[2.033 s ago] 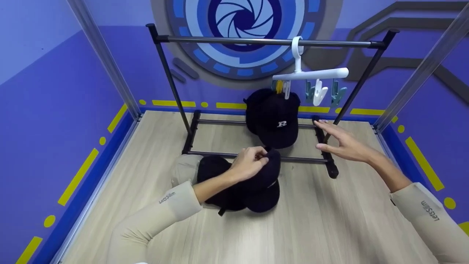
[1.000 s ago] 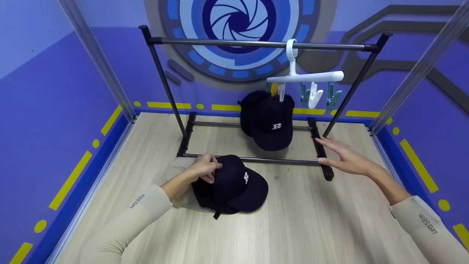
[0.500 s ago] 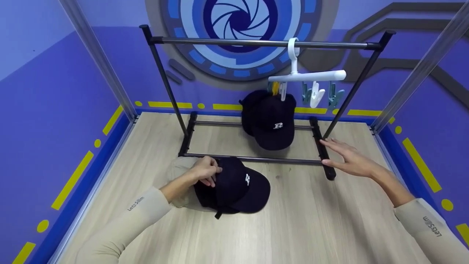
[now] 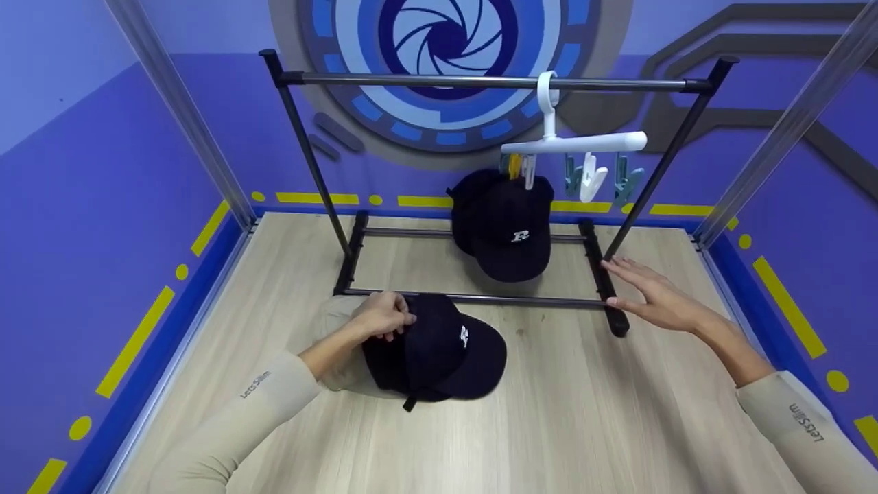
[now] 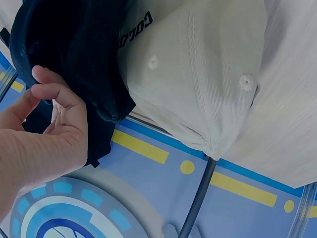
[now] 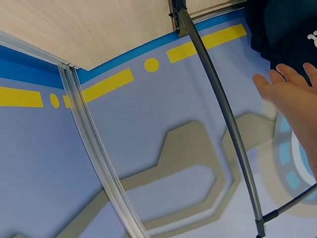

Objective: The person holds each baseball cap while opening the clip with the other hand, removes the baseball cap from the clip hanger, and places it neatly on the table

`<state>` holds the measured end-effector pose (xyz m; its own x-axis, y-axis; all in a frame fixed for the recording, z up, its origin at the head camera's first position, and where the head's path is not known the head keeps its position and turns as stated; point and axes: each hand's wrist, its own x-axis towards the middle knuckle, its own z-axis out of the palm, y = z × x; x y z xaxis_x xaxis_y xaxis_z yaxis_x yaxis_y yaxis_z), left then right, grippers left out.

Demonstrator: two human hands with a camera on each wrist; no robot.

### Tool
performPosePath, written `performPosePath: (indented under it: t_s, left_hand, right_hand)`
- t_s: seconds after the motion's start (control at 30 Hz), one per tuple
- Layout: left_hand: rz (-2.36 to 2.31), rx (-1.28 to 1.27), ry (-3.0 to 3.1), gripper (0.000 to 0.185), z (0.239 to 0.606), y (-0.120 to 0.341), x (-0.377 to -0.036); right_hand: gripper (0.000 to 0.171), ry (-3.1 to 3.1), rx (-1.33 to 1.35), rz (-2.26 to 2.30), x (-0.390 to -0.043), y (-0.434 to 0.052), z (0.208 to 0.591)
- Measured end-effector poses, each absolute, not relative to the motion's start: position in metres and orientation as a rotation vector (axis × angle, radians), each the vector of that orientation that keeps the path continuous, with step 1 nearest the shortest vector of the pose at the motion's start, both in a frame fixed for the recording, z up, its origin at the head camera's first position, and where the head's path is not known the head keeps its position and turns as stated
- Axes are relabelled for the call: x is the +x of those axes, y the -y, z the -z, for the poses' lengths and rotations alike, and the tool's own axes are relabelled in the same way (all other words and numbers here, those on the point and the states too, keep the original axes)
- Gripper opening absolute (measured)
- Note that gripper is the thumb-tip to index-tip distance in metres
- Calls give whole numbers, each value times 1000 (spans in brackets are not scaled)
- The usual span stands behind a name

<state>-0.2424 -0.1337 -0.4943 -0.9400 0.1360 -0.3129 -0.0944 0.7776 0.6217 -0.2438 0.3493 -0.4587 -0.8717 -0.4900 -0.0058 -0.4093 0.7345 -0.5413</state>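
Observation:
In the head view my left hand (image 4: 384, 317) pinches the back edge of a black cap (image 4: 435, 350) with a white letter on its front. Its brim points right, and a small strap end sticks out at the bottom. A beige cap (image 4: 339, 312) lies partly hidden beneath and left of it; dark lettering shows on this beige cap (image 5: 198, 64) in the left wrist view. There, my curled thumb and fingers meet at the black cap's edge (image 5: 94, 64). My right hand (image 4: 655, 295) holds nothing, fingers extended, right beside the rack's right foot.
A dark metal rack (image 4: 425, 81) stands toward the back wall. From its top bar hangs a white hanger (image 4: 583, 143) with several clothespins (image 4: 591, 178). Behind and below that are black caps (image 4: 511, 226), the front one marked with an R. Aluminium posts (image 4: 182, 116) edge the walls.
Two seconds ago my left hand held the black cap tipped up farther right. The cap then came down leftward, its front letter now showing. My right hand lowered slightly; the last half second is nearly still.

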Motion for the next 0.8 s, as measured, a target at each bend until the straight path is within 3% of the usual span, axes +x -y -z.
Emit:
performPosePath:
  t_s: [0.8]
  left_hand:
    - [-700,260,-2806,35,479,129,-254]
  right_hand:
    - [67,-2807,-743,791,-253,-356,466]
